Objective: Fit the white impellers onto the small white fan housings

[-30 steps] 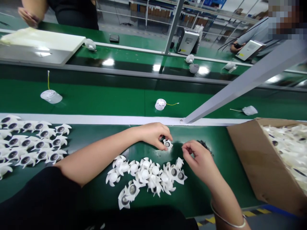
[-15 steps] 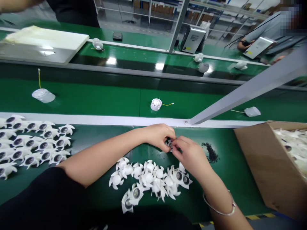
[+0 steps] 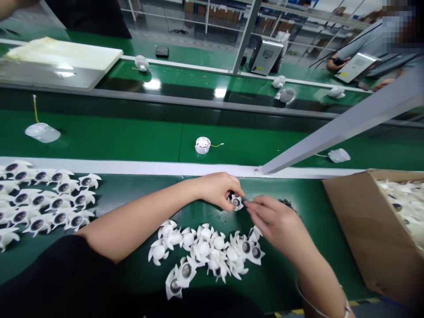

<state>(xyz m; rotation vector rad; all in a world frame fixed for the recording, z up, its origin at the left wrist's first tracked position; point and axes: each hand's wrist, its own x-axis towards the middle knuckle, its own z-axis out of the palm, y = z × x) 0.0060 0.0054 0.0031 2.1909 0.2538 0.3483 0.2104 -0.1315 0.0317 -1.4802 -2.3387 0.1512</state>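
My left hand (image 3: 221,190) is closed around the edge of a small white fan blade wheel (image 3: 236,202), whose dark round hub faces up. Just to its right, my right hand (image 3: 276,216) has its fingertips pinched together, apart from the wheel. A tiny dark bit shows at those fingertips, too small to name. Below my hands lies a loose heap of white fan wheels (image 3: 203,247), some hub up and some face down. Behind my right hand, partly covered, is a small pile of black bits (image 3: 286,203).
Rows of fan wheels (image 3: 39,199) lie at the left. A cardboard box (image 3: 356,221) holding white parts stands at the right. White round housings (image 3: 202,145) with yellow leads sit on the green belt (image 3: 142,141) beyond a white rail. A slanted grey post (image 3: 318,130) rises at right. Other people work across.
My right hand has drawn back to the right from the fan wheel, uncovering its hub. My left hand stays in place with the wheel. The housings on the belt have shifted left.
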